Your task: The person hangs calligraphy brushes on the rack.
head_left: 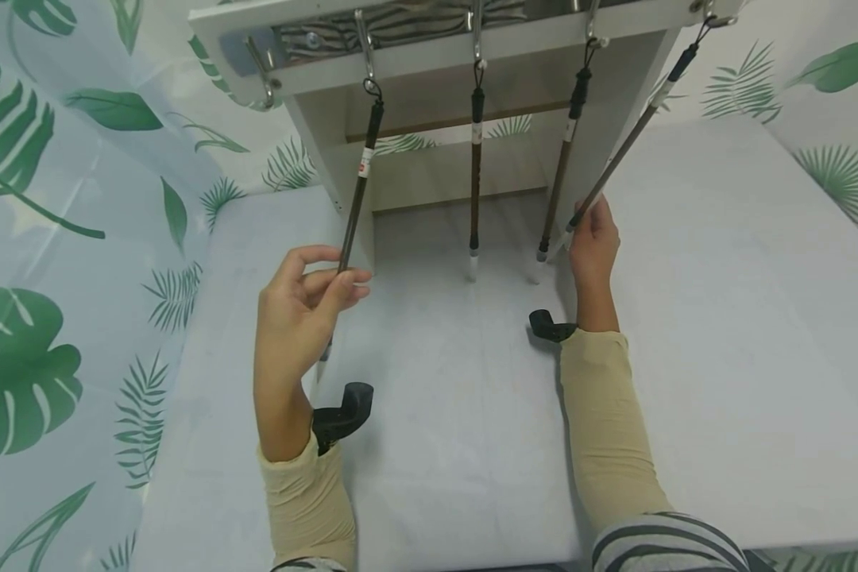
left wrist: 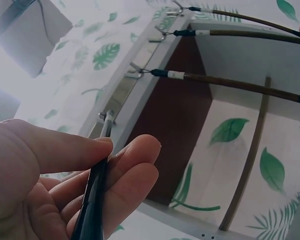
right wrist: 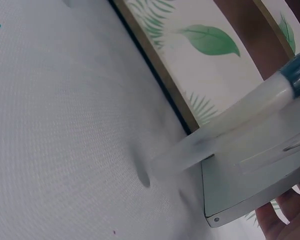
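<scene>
My left hand pinches the dark handle of a calligraphy brush between thumb and fingers. Its cord loop reaches a metal hook above. In the left wrist view the thumb lies along this dark handle. At the far right, my right hand holds another calligraphy brush near its lower end; this one slants from the rightmost hook. Two more brushes hang between the hands, a middle brush and a right-hand brush. A translucent cap looms large in the right wrist view.
A white wooden rack with a hook rail stands across the back of a white-covered table. Another hook juts from its left end. Side panels flank the hanging brushes. Leaf-print cloth covers the wall behind.
</scene>
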`<state>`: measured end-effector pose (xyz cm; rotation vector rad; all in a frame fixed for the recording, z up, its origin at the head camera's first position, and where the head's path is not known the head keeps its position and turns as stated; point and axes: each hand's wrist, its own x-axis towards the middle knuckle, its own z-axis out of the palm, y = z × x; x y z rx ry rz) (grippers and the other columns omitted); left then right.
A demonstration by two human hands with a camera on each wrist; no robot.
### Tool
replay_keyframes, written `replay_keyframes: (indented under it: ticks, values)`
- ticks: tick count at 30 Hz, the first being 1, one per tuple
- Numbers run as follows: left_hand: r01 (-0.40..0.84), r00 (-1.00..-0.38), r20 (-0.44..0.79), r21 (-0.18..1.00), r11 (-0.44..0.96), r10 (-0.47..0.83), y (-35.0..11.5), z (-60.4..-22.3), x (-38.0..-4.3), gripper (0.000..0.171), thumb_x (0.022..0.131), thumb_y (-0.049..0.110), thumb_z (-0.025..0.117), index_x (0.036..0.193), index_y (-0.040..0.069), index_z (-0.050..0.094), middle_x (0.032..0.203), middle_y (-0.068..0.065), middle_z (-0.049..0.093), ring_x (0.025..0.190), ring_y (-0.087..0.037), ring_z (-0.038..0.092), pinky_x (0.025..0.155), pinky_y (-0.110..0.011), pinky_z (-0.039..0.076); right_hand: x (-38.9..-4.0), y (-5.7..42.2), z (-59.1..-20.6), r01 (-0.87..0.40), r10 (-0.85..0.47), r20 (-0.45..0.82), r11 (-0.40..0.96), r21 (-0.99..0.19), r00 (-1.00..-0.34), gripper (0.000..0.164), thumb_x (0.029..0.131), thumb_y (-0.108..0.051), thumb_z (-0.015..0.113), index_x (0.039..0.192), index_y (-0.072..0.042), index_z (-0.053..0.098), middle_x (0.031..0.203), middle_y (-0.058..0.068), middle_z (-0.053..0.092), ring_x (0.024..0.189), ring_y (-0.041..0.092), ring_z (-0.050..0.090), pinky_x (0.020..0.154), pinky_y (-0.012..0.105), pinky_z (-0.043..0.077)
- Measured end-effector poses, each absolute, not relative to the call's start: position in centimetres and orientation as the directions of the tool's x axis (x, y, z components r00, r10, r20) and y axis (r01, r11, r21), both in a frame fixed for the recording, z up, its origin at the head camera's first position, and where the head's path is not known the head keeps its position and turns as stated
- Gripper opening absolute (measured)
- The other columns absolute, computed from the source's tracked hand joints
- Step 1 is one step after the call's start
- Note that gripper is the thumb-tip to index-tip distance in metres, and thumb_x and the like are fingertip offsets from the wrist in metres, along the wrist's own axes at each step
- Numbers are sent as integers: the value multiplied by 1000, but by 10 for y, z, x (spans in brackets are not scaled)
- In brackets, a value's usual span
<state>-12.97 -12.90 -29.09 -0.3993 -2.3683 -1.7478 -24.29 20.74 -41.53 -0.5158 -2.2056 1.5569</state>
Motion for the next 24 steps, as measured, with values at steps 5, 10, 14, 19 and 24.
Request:
replay_keyframes:
  ticks: [5,10,14,19,24]
  values:
    - [321,-947,299,904,283,117,-128,-290,-130,29,89,-2,60,115,-8,49,97,-28,69,76,7,66,78,-19,56,-242,208,-414,72,503,99,310,-948,-859,38,103,-31,36,138,-23,47,143,-1,50,130,12,47,108,36,41]
    - [319,-947,298,904,283,116,-128,-290,-130,28,90,-1,60,115,-8,49,97,-28,70,76,7,67,78,-18,56,-242,207,-414,73,506,101,313,-947,-857,38,103,-31,36,138,-22,48,143,-1,50,131,11,45,109,35,40]
    - [316,-949,295,905,287,115,-127,-290,-130,28,90,-1,59,115,-8,49,96,-28,70,75,7,67,78,-18,56,-242,207,-413,77,511,103,319,-945,-853,37,103,-31,36,136,-20,49,142,0,51,130,12,47,108,35,41]
    - [313,-949,293,902,297,114,-127,-290,-131,29,90,0,59,116,-9,49,96,-28,70,74,8,66,77,-17,56,-242,208,-413,90,509,87,313,-945,-856,39,103,-32,36,138,-23,47,143,-1,49,131,12,45,109,35,40]
    - [308,-951,287,899,311,112,-127,-291,-132,29,90,0,59,117,-8,49,96,-27,70,74,9,65,77,-17,56,-242,208,-414,92,507,79,305,-948,-858,37,103,-33,36,136,-22,48,143,-1,50,130,12,46,109,35,41]
